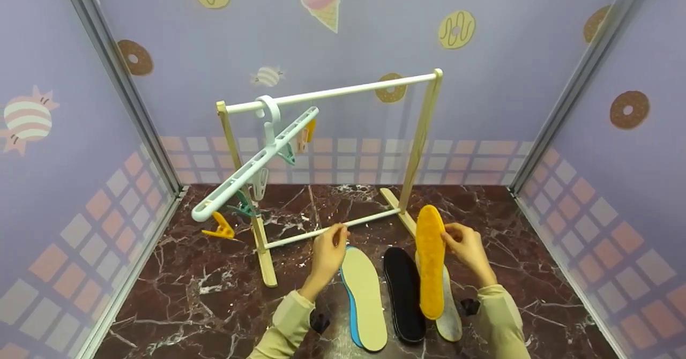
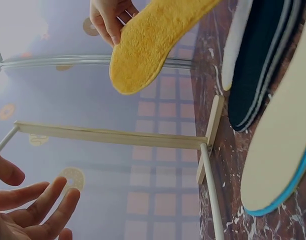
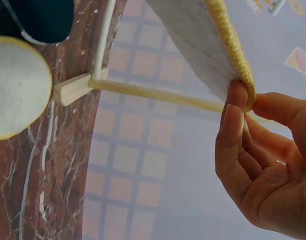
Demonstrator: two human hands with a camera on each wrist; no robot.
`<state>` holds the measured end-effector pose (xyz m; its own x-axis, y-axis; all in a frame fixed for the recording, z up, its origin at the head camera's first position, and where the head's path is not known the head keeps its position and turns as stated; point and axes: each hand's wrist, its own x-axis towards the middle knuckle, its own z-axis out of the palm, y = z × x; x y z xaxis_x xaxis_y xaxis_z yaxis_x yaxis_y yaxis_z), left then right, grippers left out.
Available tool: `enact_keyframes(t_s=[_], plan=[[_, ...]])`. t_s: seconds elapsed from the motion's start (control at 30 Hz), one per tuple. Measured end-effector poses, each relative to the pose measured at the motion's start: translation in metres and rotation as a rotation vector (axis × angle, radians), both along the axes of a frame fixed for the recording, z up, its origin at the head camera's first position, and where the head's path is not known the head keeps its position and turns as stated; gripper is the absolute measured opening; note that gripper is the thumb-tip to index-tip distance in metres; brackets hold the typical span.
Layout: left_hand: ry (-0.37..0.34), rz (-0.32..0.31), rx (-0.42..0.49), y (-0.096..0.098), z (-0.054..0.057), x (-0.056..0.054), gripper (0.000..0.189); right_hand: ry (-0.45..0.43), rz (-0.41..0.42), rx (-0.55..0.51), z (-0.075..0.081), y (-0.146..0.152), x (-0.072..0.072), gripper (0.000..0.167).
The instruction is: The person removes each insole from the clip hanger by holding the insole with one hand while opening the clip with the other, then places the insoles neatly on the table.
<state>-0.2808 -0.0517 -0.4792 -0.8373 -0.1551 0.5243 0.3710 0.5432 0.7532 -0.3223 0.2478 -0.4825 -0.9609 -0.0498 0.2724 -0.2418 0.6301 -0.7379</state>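
My right hand [image 1: 450, 237] pinches the edge of a fuzzy yellow insole [image 1: 431, 260] between thumb and fingers and holds it raised above the marble floor; the right wrist view shows the fingertips [image 3: 237, 97] on its rim and its grey underside [image 3: 193, 40]. A pale grey insole [image 1: 451, 316] lies under it. My left hand [image 1: 337, 236] hovers with relaxed fingers [image 2: 40, 207], holding nothing, just above the toe of a cream insole with a blue sole [image 1: 365, 294]. A black insole [image 1: 404, 294] lies between the two.
A small drying rack [image 1: 420, 134] of wooden posts and white rails stands behind the insoles. A pale clip hanger [image 1: 257, 161] hangs tilted on its top rail, with yellow and teal clips [image 1: 220, 229]. Patterned walls close in three sides.
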Motion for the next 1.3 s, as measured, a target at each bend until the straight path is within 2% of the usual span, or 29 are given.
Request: enact_keyframes(t_s=[0.1, 0.3, 0.53, 0.73, 1.03, 1.3], plan=[[0.014, 0.013, -0.055, -0.001, -0.003, 0.005, 0.014, -0.027, 0.013, 0.033, -0.004, 0.005, 0.0, 0.017], [-0.018, 0.058, -0.144, -0.002, -0.008, 0.016, 0.014, -0.11, 0.03, 0.088, -0.013, 0.015, 0.0, 0.021], [0.008, 0.09, -0.218, -0.002, -0.017, 0.021, 0.012, -0.178, 0.08, 0.086, -0.021, 0.026, -0.003, 0.02], [0.041, 0.076, -0.22, -0.004, -0.021, 0.021, 0.011, -0.208, 0.136, 0.097, -0.027, 0.032, -0.005, 0.021], [-0.003, 0.063, -0.194, -0.004, -0.023, 0.025, 0.012, -0.28, 0.227, 0.159, -0.041, 0.035, -0.012, 0.024], [-0.009, 0.047, -0.201, -0.004, -0.025, 0.026, 0.012, -0.328, 0.183, 0.192, -0.056, 0.035, -0.016, 0.023]])
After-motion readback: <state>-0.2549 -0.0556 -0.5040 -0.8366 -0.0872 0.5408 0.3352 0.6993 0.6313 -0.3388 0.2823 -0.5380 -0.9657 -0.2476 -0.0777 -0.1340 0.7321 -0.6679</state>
